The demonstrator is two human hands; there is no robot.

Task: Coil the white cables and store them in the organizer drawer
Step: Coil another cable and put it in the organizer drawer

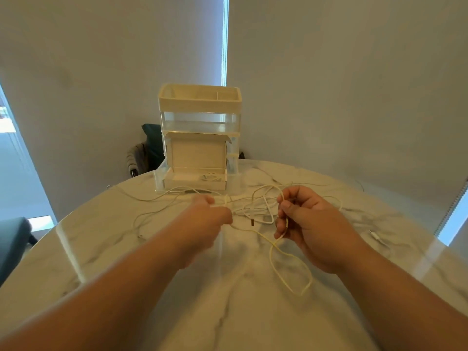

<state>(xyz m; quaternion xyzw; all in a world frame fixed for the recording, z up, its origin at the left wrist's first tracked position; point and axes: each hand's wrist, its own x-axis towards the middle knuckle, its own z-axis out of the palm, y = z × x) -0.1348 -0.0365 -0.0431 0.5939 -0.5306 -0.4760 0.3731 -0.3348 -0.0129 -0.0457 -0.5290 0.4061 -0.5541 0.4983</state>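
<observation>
**Condition.** Your right hand has thumb and fingers curled round a strand of white cable. One slack loop of that strand trails toward you on the marble table. Your left hand is blurred, but its fingers look pinched on a strand too. Whether it is the same strand cannot be confirmed. Between your hands and the organizer lies a tangle of further white leads. The bottom drawer stands pulled out, with a small coiled lead in it.

**Risks, as judged.**
1. The strands you hold run into the tangle. If you draw your hands apart, you are likely to cinch the crossings tight instead of freeing one lead.
2. A dark-tipped plug sits inside the tangle. It can catch on a loop and stop the pull short, straining the lead at its neck.
3. A loose connector lies well apart, toward the table's right edge. Which lead it belongs to cannot be told. Hauling on the wrong one may drag it across the marble or over the edge.
4. The slack loop near you is not gathered. Thin cable tends to spring, so a loosely wound coil may open when you release it.
5. The drawer looks shallow and already holds a lead. A bulky coil may ride over its rim and block it from closing.
</observation>
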